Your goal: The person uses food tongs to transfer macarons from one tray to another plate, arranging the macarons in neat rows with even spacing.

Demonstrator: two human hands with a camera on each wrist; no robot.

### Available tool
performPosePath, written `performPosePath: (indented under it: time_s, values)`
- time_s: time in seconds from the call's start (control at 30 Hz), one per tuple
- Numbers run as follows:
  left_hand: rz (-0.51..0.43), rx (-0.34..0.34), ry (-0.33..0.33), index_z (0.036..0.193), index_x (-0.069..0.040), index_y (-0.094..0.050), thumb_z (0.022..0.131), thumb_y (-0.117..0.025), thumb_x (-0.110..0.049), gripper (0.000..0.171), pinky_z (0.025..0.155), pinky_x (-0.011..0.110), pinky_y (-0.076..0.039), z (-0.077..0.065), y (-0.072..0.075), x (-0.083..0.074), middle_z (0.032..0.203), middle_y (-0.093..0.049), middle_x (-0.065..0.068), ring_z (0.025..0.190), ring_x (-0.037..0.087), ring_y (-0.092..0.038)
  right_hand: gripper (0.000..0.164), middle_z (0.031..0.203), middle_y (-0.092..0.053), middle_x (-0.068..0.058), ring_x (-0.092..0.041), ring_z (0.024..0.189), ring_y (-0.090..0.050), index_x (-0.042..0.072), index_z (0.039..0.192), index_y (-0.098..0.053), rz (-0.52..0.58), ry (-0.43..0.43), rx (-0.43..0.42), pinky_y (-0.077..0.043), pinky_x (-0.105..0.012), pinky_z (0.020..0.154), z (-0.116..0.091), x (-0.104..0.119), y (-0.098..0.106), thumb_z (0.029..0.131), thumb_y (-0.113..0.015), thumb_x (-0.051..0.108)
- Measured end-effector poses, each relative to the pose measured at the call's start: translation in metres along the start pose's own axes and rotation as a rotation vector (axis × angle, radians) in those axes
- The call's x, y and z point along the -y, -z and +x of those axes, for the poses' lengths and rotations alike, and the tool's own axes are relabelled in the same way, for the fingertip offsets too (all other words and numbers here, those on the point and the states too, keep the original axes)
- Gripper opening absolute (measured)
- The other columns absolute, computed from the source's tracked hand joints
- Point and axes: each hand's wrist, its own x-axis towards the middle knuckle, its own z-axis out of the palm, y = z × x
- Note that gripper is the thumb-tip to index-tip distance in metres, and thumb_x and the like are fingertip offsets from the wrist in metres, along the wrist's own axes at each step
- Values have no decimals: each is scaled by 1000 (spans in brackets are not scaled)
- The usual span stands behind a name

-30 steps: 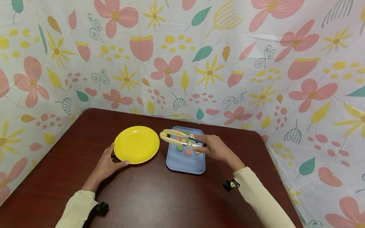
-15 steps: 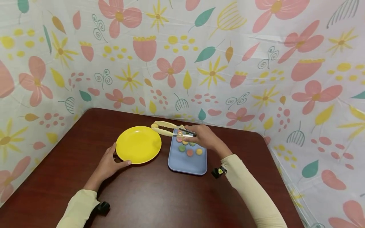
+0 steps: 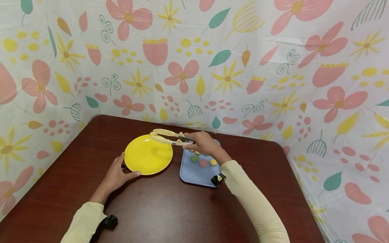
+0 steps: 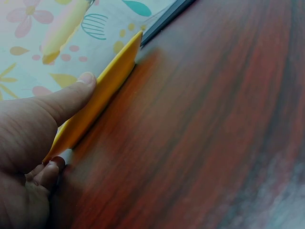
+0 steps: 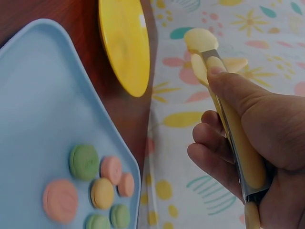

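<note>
right hand (image 3: 203,143) curled round metal-armed tongs (image 5: 240,138) | left hand (image 3: 115,174) pinches glossy circular plate (image 3: 146,158) | disc-shaped macarons (image 5: 85,162) on rectangular tray (image 5: 43,100)

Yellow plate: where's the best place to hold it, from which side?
Likely its rim, from the near left, where the left hand grips it. The yellow plate is wide and shallow, and the rim slants outward, giving a hand something to pinch. The tongs reach over from the right, so the left seems freer.
</note>
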Motion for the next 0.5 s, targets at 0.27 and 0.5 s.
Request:
performPosePath:
  time_s: [0.27,0.5]
  values:
    - [-4,-4,-5,165,-5,-7,81,-85,-50,123,102,62,-43,0,-1,1,156,-25,30,132,43,-41,65,147,-59,-4,-23,97,-73,17,152,-51,82,-44,29,-55,-35,87,23,4,-17,96,-70,43]
    - [3,-4,10,164,-3,-6,81,-85,-50,124,105,66,-38,1,0,-1,158,-23,31,137,46,-35,61,148,-57,-4,-24,129,-60,16,150,-53,50,-11,26,-51,-41,101,37,5,-33,96,-72,37]
